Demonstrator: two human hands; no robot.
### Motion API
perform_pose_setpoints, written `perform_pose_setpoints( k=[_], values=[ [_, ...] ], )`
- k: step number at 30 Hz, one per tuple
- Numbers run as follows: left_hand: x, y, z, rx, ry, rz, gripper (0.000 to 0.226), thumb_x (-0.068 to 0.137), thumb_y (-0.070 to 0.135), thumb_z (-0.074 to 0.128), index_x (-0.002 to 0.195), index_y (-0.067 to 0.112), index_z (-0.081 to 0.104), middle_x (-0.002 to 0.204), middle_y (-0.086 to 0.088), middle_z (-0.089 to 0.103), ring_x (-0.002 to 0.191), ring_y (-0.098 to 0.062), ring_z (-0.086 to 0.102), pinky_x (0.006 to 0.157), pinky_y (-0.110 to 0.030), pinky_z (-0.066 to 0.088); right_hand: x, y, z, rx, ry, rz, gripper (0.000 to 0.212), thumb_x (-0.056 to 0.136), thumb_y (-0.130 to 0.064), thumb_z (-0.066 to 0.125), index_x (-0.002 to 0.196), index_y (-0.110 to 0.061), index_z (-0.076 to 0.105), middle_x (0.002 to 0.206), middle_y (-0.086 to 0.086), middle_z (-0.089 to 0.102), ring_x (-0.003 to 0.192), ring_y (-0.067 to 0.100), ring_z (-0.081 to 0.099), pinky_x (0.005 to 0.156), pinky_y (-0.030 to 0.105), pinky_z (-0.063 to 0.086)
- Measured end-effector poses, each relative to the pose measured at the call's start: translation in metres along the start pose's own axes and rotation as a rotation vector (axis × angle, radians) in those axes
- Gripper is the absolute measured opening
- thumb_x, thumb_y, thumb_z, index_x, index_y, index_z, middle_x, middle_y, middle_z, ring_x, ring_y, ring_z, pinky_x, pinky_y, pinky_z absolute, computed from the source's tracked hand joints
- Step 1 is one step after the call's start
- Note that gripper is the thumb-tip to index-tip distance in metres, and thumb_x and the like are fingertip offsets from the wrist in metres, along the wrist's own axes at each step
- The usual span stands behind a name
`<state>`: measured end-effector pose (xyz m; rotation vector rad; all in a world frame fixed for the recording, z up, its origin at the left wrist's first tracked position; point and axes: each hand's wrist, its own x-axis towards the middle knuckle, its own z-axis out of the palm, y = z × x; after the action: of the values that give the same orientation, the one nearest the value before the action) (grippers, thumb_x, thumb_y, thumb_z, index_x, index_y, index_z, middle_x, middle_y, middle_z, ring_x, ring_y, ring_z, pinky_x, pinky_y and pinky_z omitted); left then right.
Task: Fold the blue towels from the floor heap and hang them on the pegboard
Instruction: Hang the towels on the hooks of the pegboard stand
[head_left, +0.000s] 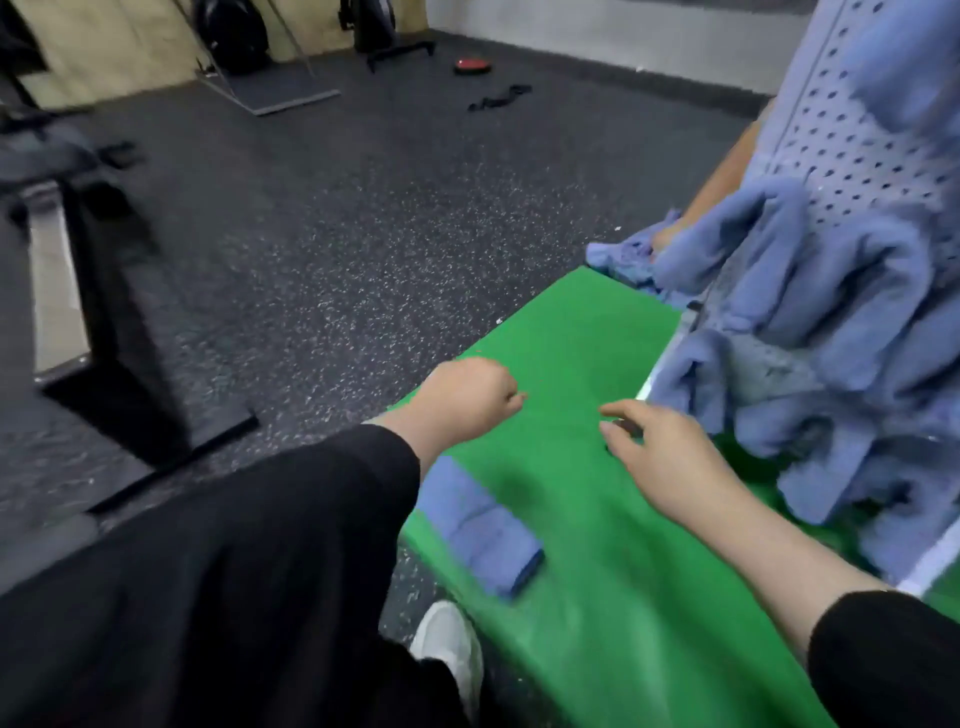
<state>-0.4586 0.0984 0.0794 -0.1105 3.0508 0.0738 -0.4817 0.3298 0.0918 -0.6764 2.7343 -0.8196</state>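
— Towels? Is either hand holding one?
— No. The left hand is curled into a fist with nothing in it. The right hand has loose fingers over the green mat.
— Where are the towels?
— One folded blue towel lies on the mat by the left arm. More blue towels hang on the pegboard.
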Motion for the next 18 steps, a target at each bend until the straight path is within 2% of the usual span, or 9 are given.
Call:
perform_pose_setpoints(
  k=[2, 5, 7, 9, 12, 14, 16, 18],
  values=[
    [-0.012, -0.033, 0.021, -0.006, -0.066, -0.035, 0.035, 0.105, 0.034, 0.040, 0.080, 0.012, 0.051, 0.079, -0.007, 0.052, 0.086, -0.031, 0.057, 0.068, -0.034, 0.037, 0.003, -0.008, 0.043, -0.018, -0.098, -0.020, 0.031, 0.098, -0.026, 0.062, 0.126, -0.014, 0.068, 0.121, 0.012, 0.072, 0.113, 0.028, 0.065, 0.093, 0.031, 0.045],
    [-0.025, -0.072, 0.050, 0.009, -0.117, -0.052, 0.025, 0.103, 0.027, 0.039, 0.104, 0.010, 0.057, 0.102, -0.011, 0.065, 0.098, -0.033, 0.061, 0.071, -0.036, 0.042, 0.010, -0.018, 0.106, -0.062, -0.234, -0.062, 0.038, 0.099, -0.029, 0.060, 0.134, -0.015, 0.063, 0.132, 0.012, 0.066, 0.122, 0.029, 0.061, 0.100, 0.033, 0.044],
    [-0.034, -0.089, 0.073, 0.039, -0.194, -0.001, 0.027, 0.102, 0.027, 0.042, 0.121, 0.016, 0.057, 0.117, -0.010, 0.064, 0.109, -0.032, 0.061, 0.080, -0.038, 0.047, 0.015, -0.023, 0.143, -0.116, -0.309, -0.110, 0.044, 0.099, -0.030, 0.059, 0.139, -0.014, 0.057, 0.140, 0.010, 0.061, 0.127, 0.028, 0.057, 0.105, 0.033, 0.043],
    [-0.043, -0.102, 0.102, 0.071, -0.255, 0.104, 0.028, 0.100, 0.027, 0.046, 0.123, 0.016, 0.057, 0.120, -0.010, 0.061, 0.114, -0.032, 0.059, 0.083, -0.039, 0.047, 0.015, -0.024, 0.177, -0.165, -0.374, -0.184, 0.049, 0.098, -0.030, 0.058, 0.144, -0.012, 0.051, 0.147, 0.009, 0.054, 0.133, 0.026, 0.051, 0.111, 0.032, 0.037],
    [-0.055, -0.108, 0.144, 0.080, -0.282, 0.198, 0.033, 0.093, 0.023, 0.049, 0.125, 0.017, 0.058, 0.129, -0.007, 0.057, 0.119, -0.030, 0.055, 0.082, -0.039, 0.044, 0.012, -0.016, 0.220, -0.300, -0.448, -0.284, 0.066, 0.097, -0.037, 0.058, 0.154, -0.012, 0.035, 0.163, 0.007, 0.031, 0.150, 0.020, 0.030, 0.122, 0.031, 0.023],
    [-0.061, -0.105, 0.162, 0.045, -0.324, 0.170, 0.044, 0.092, 0.022, 0.052, 0.136, 0.018, 0.054, 0.146, -0.005, 0.047, 0.133, -0.029, 0.047, 0.093, -0.043, 0.045, 0.007, -0.006, 0.241, -0.387, -0.463, -0.271, 0.080, 0.096, -0.042, 0.060, 0.159, -0.010, 0.022, 0.168, 0.006, 0.016, 0.154, 0.019, 0.019, 0.126, 0.034, 0.016],
    [-0.065, -0.101, 0.172, 0.031, -0.356, 0.141, 0.054, 0.093, 0.018, 0.052, 0.146, 0.018, 0.045, 0.158, -0.006, 0.034, 0.143, -0.028, 0.037, 0.103, -0.046, 0.042, 0.005, 0.002, 0.254, -0.433, -0.416, -0.248, 0.083, 0.094, -0.040, 0.062, 0.159, -0.008, 0.021, 0.167, 0.008, 0.019, 0.153, 0.021, 0.022, 0.126, 0.034, 0.017],
    [-0.066, -0.100, 0.177, 0.030, -0.330, 0.137, 0.056, 0.093, 0.016, 0.050, 0.148, 0.019, 0.043, 0.160, -0.006, 0.032, 0.144, -0.028, 0.035, 0.105, -0.048, 0.042, 0.006, 0.003, 0.259, -0.429, -0.338, -0.223, 0.072, 0.094, -0.031, 0.063, 0.155, -0.006, 0.033, 0.161, 0.011, 0.036, 0.147, 0.024, 0.037, 0.122, 0.034, 0.027]
  ],
)
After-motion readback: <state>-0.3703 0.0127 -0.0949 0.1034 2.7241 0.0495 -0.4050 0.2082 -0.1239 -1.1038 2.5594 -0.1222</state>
